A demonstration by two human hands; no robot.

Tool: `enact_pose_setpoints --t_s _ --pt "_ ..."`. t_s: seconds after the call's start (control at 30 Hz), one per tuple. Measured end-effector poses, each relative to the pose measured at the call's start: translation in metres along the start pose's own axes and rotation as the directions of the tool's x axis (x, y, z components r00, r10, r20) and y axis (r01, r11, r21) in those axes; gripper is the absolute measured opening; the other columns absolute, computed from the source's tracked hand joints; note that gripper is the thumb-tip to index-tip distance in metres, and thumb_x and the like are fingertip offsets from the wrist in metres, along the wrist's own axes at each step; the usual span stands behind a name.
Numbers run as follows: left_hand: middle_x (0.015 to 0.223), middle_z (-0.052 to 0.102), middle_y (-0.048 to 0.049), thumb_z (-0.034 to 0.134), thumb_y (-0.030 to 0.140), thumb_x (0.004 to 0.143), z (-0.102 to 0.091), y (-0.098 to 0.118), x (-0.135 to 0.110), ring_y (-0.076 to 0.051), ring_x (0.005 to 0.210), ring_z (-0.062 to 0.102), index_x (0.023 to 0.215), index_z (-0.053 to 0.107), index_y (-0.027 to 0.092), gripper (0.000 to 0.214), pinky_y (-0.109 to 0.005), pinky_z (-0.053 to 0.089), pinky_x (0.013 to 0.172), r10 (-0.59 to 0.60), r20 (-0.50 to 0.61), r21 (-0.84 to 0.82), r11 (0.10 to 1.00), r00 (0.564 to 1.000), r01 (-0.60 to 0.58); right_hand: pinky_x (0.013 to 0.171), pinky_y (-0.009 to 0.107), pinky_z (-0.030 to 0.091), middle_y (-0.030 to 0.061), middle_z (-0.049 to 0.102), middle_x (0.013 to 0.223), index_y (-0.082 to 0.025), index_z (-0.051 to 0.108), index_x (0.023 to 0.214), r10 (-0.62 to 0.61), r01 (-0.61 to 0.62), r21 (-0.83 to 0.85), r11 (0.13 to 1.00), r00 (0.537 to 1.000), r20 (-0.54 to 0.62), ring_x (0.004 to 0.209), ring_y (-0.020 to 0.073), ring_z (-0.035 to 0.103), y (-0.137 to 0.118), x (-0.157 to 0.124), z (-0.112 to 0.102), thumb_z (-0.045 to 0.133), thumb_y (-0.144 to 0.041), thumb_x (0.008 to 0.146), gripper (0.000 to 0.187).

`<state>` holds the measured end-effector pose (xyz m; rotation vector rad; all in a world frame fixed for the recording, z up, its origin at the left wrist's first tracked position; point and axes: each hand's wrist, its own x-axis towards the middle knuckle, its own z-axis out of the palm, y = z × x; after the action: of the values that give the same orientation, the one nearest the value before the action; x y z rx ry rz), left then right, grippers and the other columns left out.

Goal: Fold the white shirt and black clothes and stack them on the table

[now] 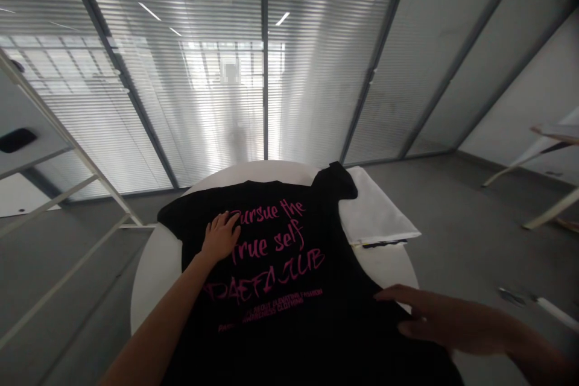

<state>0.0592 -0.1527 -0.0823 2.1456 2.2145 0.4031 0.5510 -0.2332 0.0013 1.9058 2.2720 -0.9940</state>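
Observation:
A black T-shirt (271,277) with pink lettering lies spread over a round white table (149,277), its lower part running out of the bottom of the view. My left hand (221,236) rests on the upper left of the print, fingers stretched out and holding nothing. At the shirt's right edge is my right hand (438,316), index finger and thumb apart, the fingertip touching or just over the cloth. The shirt's right sleeve (337,181) is bunched and partly covers a folded white cloth or bag (375,211).
A pale metal frame (90,187) stands left of the table. Behind it runs a glass partition with blinds (217,102). White furniture legs (549,208) are at the right, and small blurred objects (511,297) lie on the grey floor (474,235).

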Motion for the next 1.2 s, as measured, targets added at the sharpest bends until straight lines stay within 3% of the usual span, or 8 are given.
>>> enact_pose_setpoints --t_s 0.1,0.17,0.27,0.37,0.47,0.6,0.8,1.2 --pt "0.151 0.040 -0.0122 0.037 0.042 0.096 0.013 0.004 -0.001 -0.033 0.140 0.033 0.145 0.044 0.028 0.052 -0.058 0.022 0.112 -0.036 -0.018 0.068 0.997 0.999 0.037 0.093 0.038 0.049 0.0049 0.065 0.124 -0.034 0.064 0.124 -0.115 0.116 -0.021 0.993 0.993 0.042 0.105 0.0269 0.065 -0.007 0.024 -0.002 0.056 -0.050 0.083 0.045" --pt "0.152 0.040 -0.0112 0.036 0.041 0.095 0.017 0.004 -0.005 -0.033 0.141 0.032 0.146 0.042 0.029 0.052 -0.058 0.021 0.112 -0.016 -0.017 0.086 0.996 1.000 0.017 0.097 0.041 0.045 0.0064 0.063 0.128 -0.029 0.062 0.126 -0.179 0.176 -0.065 0.982 0.983 -0.045 0.110 0.0280 0.062 -0.028 0.045 -0.003 0.052 -0.050 0.086 0.046" --pt "0.153 0.038 -0.0101 0.037 0.041 0.095 0.019 0.002 -0.009 -0.032 0.142 0.030 0.147 0.041 0.029 0.053 -0.057 0.021 0.113 0.012 -0.010 0.098 0.995 1.000 -0.011 0.096 0.038 0.045 0.0062 0.067 0.118 -0.025 0.064 0.121 -0.330 0.324 -0.074 0.943 0.939 -0.091 0.106 0.0254 0.063 -0.083 0.078 0.002 0.048 -0.043 0.089 0.040" --pt "0.154 0.038 -0.0099 0.037 0.041 0.095 0.019 0.002 -0.012 -0.032 0.142 0.030 0.146 0.042 0.028 0.054 -0.057 0.021 0.113 0.005 -0.014 0.112 0.994 1.000 -0.003 0.097 0.034 0.042 0.0064 0.066 0.118 -0.022 0.063 0.119 -0.506 0.495 -0.103 0.863 0.845 -0.174 0.108 0.0217 0.061 -0.148 0.117 0.014 0.043 -0.035 0.093 0.035" --pt "0.152 0.040 -0.0100 0.038 0.039 0.094 0.019 0.004 -0.014 -0.032 0.141 0.032 0.145 0.044 0.028 0.053 -0.057 0.022 0.112 0.004 -0.031 0.116 0.993 1.000 0.000 0.103 0.034 0.037 0.0103 0.062 0.125 -0.017 0.058 0.127 -0.536 0.506 -0.179 0.844 0.800 -0.269 0.117 0.0216 0.055 -0.201 0.161 0.037 0.040 -0.033 0.096 0.040" --pt "0.151 0.043 -0.0086 0.041 0.036 0.093 0.018 0.006 -0.019 -0.031 0.139 0.035 0.143 0.047 0.029 0.051 -0.057 0.022 0.113 0.008 -0.050 0.106 0.994 0.999 -0.002 0.112 0.045 0.024 0.0127 0.049 0.142 -0.016 0.046 0.140 -0.493 0.429 -0.253 0.867 0.813 -0.310 0.134 0.0255 0.039 -0.241 0.214 0.072 0.036 -0.035 0.098 0.047" --pt "0.146 0.049 -0.0082 0.045 0.034 0.091 0.012 0.004 -0.022 -0.031 0.136 0.039 0.136 0.055 0.029 0.047 -0.055 0.026 0.111 0.030 -0.055 0.073 0.997 0.998 -0.026 0.115 0.056 0.006 0.0103 0.025 0.158 -0.023 0.029 0.152 -0.458 0.375 -0.301 0.876 0.842 -0.283 0.147 0.0307 0.014 -0.248 0.249 0.111 0.029 -0.048 0.099 0.058" --pt "0.123 0.066 -0.0038 0.048 0.032 0.090 -0.008 0.000 -0.019 -0.026 0.116 0.054 0.112 0.070 0.030 0.031 -0.046 0.039 0.097 0.012 -0.080 -0.052 0.998 0.997 -0.016 0.115 0.054 0.006 0.0087 0.029 0.157 -0.026 0.033 0.151 -0.429 0.330 -0.315 0.890 0.842 -0.328 0.146 0.0311 0.017 -0.234 0.242 0.134 0.024 -0.052 0.099 0.059"
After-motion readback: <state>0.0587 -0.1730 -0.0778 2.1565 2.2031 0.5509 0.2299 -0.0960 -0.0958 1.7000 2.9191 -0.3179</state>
